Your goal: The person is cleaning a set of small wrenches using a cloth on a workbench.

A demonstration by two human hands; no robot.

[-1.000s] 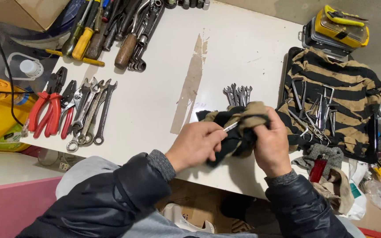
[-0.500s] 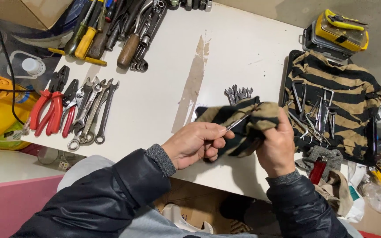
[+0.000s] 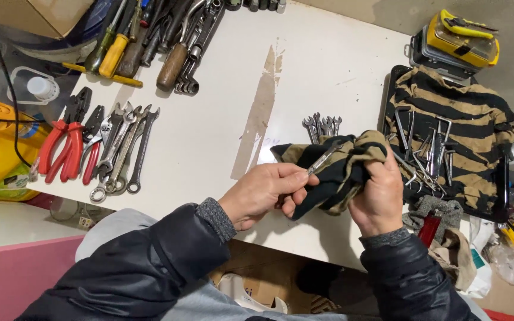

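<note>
The person is rubbing a small wrench [image 3: 323, 159] clean with a striped rag [image 3: 339, 169]. This is the wiping step, and it looks like it is in the middle.

The left hand [image 3: 267, 195] is closed in a pinch. Its thumb and fingers grip one end of the small wrench. The right hand [image 3: 380, 195] is closed around the striped rag and holds it bunched up. The other end of the wrench lies on the rag. Hands, rag and wrench are over the white table [image 3: 209, 125], near its front edge and a bit toward the right side.

To go on wiping, the left hand needs to keep a tight pinch, because the wrench is thin and could slip. The rag needs to press all around the metal.

Just behind the rag, a little bunch of small wrenches [image 3: 321, 125] lies on the table. By the left edge lie bigger wrenches [image 3: 123, 148] in a row, next to red pliers [image 3: 63, 145]. At the back left corner there is a pile of screwdrivers and other tools [image 3: 150, 35].

At the right edge there is a black tray [image 3: 385, 104] with a striped cloth [image 3: 453, 107] spread in it. Thin metal tools [image 3: 426, 148] lie on that cloth. Behind the tray is a yellow and black case [image 3: 462, 35], shut, so I cannot tell what is inside.
</note>
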